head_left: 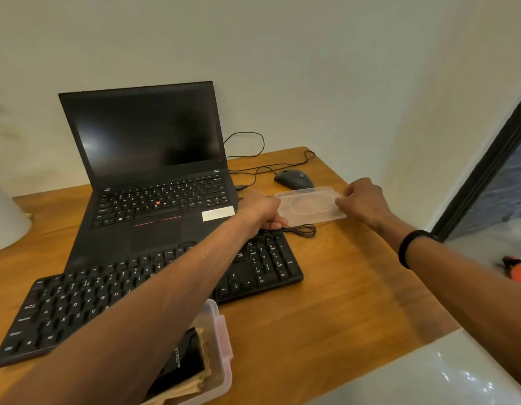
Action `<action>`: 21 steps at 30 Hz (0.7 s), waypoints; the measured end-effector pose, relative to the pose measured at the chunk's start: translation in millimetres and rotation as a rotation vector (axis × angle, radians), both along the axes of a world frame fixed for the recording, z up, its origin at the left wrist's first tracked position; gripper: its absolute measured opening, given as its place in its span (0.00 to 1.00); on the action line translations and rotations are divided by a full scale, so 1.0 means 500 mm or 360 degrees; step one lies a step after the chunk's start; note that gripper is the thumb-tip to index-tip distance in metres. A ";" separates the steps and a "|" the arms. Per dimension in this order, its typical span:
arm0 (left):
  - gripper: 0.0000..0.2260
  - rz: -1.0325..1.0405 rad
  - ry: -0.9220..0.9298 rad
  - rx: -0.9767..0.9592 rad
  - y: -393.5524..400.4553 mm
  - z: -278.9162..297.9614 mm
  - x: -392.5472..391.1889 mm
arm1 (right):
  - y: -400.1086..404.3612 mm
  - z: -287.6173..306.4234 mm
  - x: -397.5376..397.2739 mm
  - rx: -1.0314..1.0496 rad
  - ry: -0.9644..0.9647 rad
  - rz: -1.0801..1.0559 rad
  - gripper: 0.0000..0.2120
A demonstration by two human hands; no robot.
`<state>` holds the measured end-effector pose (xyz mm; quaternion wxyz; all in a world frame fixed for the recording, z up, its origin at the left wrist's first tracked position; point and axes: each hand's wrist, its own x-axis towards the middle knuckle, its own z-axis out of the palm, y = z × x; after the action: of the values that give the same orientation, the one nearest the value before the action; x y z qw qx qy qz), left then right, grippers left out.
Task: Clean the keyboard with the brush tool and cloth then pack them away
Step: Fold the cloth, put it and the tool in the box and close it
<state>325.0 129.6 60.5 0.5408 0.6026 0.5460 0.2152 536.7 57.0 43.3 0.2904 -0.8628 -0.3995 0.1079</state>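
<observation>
We note both hands on the clear lid: left hand and right hand fingers grasping its ends. Keyboard on tabletop; brush tool and cloth in container.

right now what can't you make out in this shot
Head view, the only one:
- Container contents: the left forearm and the bottom edge hide most of the black item and tan cloth.
- Keyboard middle keys: covered by the left forearm.
- Left hand fingertips: curled under at the lid.
- Mouse logo: too small.
</observation>
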 end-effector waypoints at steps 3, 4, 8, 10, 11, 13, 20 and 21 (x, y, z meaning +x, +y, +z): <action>0.16 0.0023 -0.0009 -0.0011 -0.002 0.002 0.009 | 0.004 -0.006 0.006 0.0057 0.0041 -0.0046 0.17; 0.16 0.0021 -0.0026 -0.0013 -0.002 0.006 0.009 | 0.002 -0.004 0.006 0.0089 0.0066 -0.0059 0.16; 0.15 0.0029 -0.0134 -0.0002 -0.003 0.023 -0.008 | -0.022 0.017 -0.009 0.0295 0.0024 -0.0042 0.13; 0.13 0.0057 -0.0161 0.0057 -0.004 0.035 -0.033 | -0.033 0.031 -0.029 0.0420 -0.0046 -0.0007 0.11; 0.12 0.0066 -0.0170 0.0118 -0.006 0.040 -0.050 | -0.038 0.040 -0.045 0.0480 -0.0067 0.0017 0.11; 0.11 0.0099 -0.0191 0.0274 -0.014 0.052 -0.097 | -0.048 0.062 -0.081 0.0602 -0.0045 0.0076 0.10; 0.07 0.0352 -0.0357 0.0590 -0.104 0.092 -0.319 | -0.082 0.117 -0.250 0.0979 0.0685 0.0245 0.04; 0.07 0.0371 -0.0376 0.0614 -0.124 0.095 -0.354 | -0.091 0.122 -0.278 0.0984 0.0764 0.0314 0.05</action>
<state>148.2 67.4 108.3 0.4473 0.5983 0.4936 0.4454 397.6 11.7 104.1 0.6096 -0.6425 -0.4149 0.2087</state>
